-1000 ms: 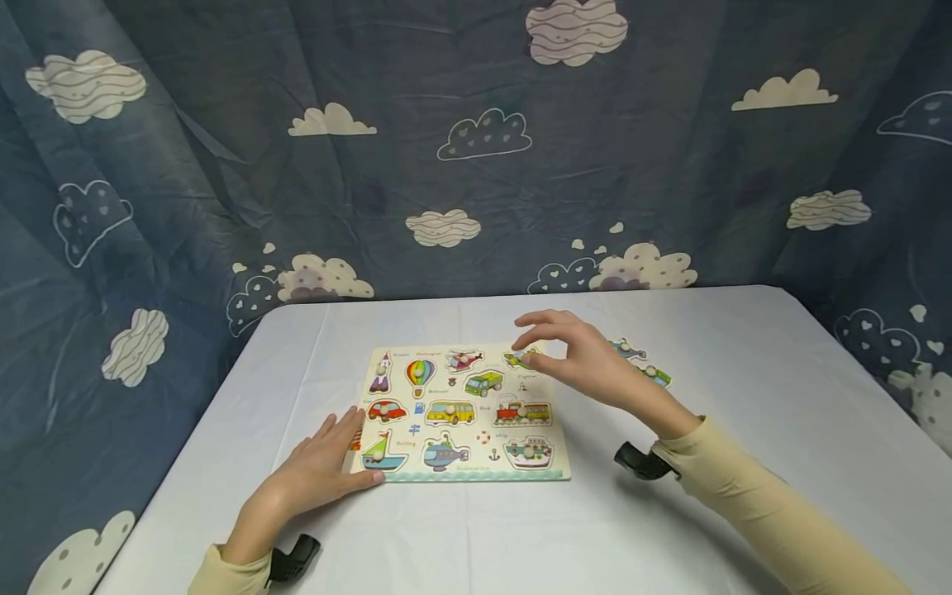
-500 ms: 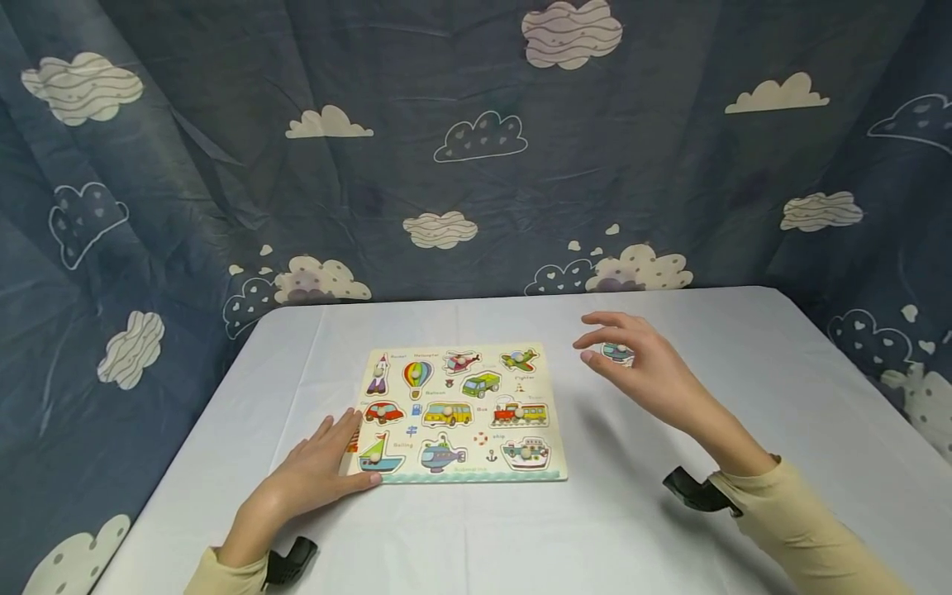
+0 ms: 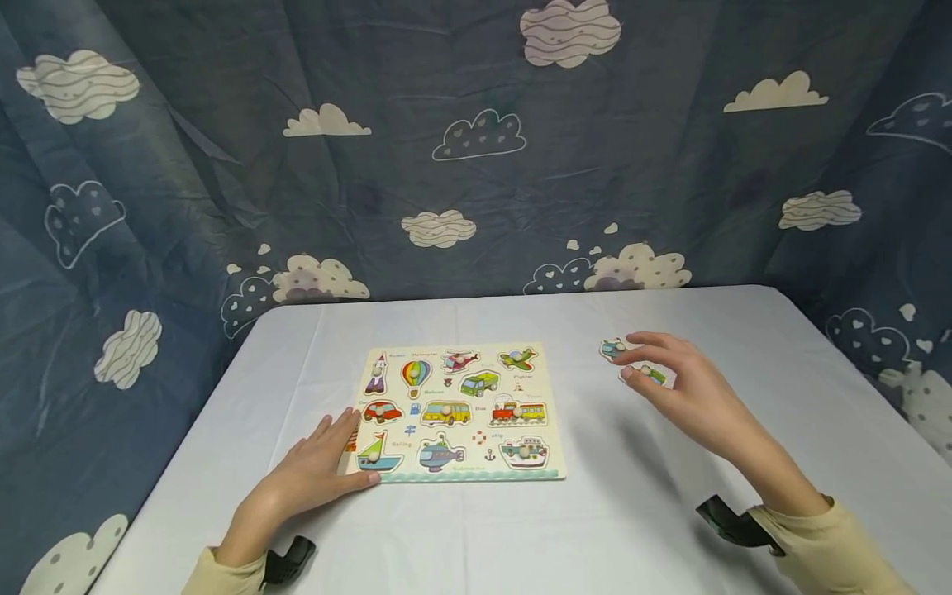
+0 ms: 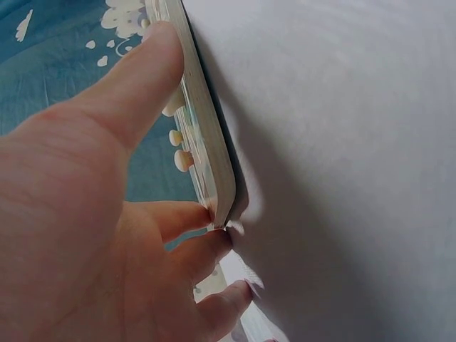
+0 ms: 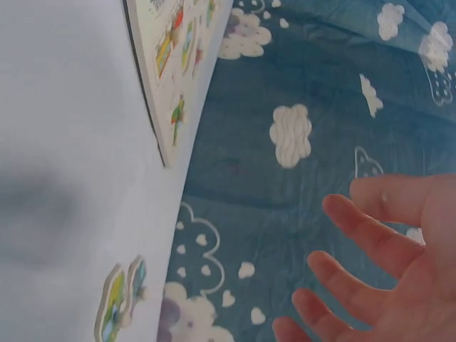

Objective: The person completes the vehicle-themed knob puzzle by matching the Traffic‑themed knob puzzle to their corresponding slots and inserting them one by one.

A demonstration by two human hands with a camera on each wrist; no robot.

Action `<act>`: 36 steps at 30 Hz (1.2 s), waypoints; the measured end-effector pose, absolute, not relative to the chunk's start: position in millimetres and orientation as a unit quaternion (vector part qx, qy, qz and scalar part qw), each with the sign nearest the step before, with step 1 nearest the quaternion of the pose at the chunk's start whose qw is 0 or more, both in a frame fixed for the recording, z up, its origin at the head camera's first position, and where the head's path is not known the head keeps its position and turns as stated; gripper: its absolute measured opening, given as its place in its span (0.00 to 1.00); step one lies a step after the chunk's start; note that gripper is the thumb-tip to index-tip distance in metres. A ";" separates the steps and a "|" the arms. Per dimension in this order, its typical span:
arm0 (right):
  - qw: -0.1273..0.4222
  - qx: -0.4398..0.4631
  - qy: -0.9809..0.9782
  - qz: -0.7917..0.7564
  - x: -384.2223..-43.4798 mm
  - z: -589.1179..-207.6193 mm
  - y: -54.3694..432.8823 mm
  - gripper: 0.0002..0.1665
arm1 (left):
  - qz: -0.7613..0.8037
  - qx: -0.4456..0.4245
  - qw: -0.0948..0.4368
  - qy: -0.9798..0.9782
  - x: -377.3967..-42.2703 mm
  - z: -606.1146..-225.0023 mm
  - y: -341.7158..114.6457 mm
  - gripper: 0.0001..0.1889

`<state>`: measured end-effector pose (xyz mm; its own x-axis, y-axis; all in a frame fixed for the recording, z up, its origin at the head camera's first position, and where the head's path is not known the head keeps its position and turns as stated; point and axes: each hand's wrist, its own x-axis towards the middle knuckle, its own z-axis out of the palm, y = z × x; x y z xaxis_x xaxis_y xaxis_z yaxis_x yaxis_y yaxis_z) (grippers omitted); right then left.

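A wooden knob puzzle board with pictures of vehicles lies on the white table. My left hand rests along its left edge, thumb at the near left corner. The left wrist view has the thumb and fingertips touching the board's thick edge. My right hand hovers right of the board with bent, spread fingers and nothing in them. Close to its fingertips, and partly hidden by them, lie a blue puzzle piece and a green puzzle piece. Both loose pieces show their knobs in the right wrist view.
Knobbed pieces such as the yellow bus, train and ship sit in the board. A white cloth covers the table. Behind hangs a dark blue curtain with clouds.
My right hand has moved from above the board's upper right corner, by the green plane, rightward to the two loose pieces. The left hand stays at the board's edge.
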<state>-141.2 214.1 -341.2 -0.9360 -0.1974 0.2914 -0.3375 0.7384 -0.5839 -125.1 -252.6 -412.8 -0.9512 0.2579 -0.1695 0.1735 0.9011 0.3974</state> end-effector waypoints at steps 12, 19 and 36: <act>0.091 0.114 -0.935 0.322 -157.1 -350.0 239.4 0.16 | 0.193 0.119 0.103 0.969 -125.7 -411.6 -252.4 0.54; 0.074 0.101 -0.944 0.305 -171.8 -366.0 256.5 0.16 | 0.195 0.117 0.105 0.968 -124.7 -412.9 -255.0 0.55; 0.033 0.105 -0.949 0.295 -195.3 -398.2 280.3 0.16 | 0.186 0.120 0.103 0.970 -124.9 -415.0 -254.1 0.56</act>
